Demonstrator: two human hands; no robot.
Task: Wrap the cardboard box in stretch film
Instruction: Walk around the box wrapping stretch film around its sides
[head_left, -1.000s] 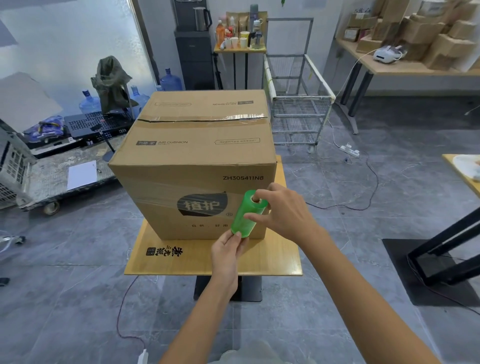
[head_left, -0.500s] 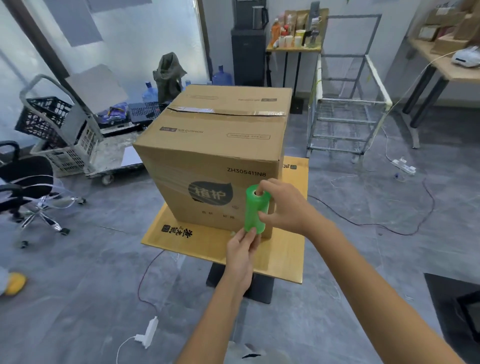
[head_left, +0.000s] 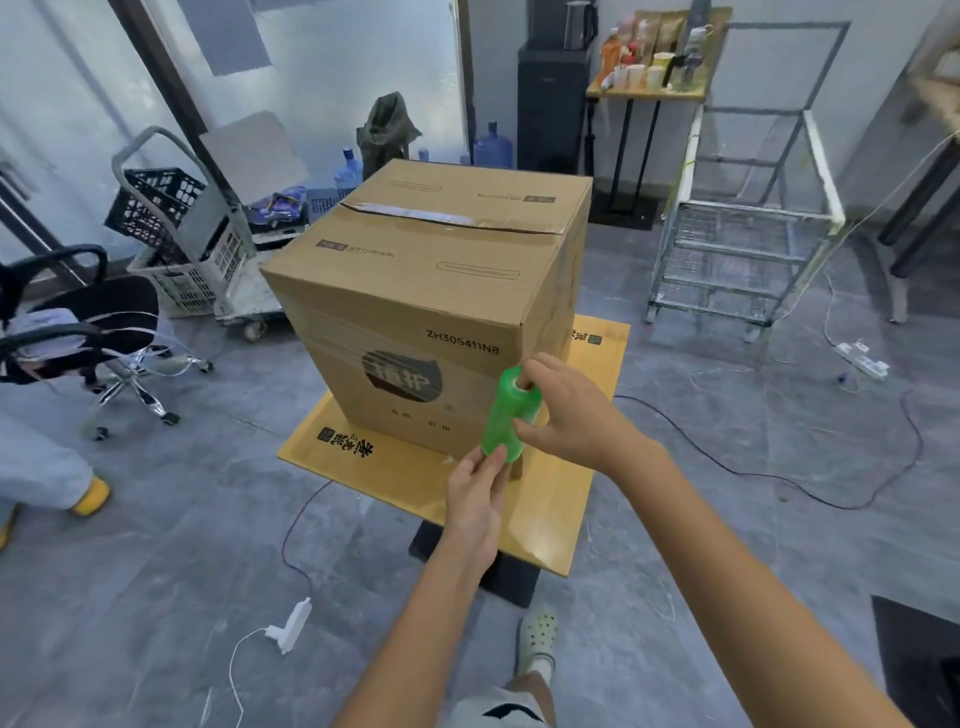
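Two hands hold one roll of green stretch film (head_left: 510, 415) upright against the near right corner of the single cardboard box (head_left: 431, 291), which sits on one small yellow-topped desk (head_left: 415, 483). The right hand (head_left: 566, 410) caps the top end, its fingers (head_left: 540, 366) curled around the roll, one seemingly tucked into the core (hard to be sure from where I stand). The left hand (head_left: 475, 499) pinches the bottom end between thumb and fingertips. A glossy band across the box's front face suggests film already lies there, so I judge the wrapping is under way, at the corner turn. The next move calls for carrying the roll along the right face, film taut and roll upright, so the layer lies flat. The box's top looks bare of film.
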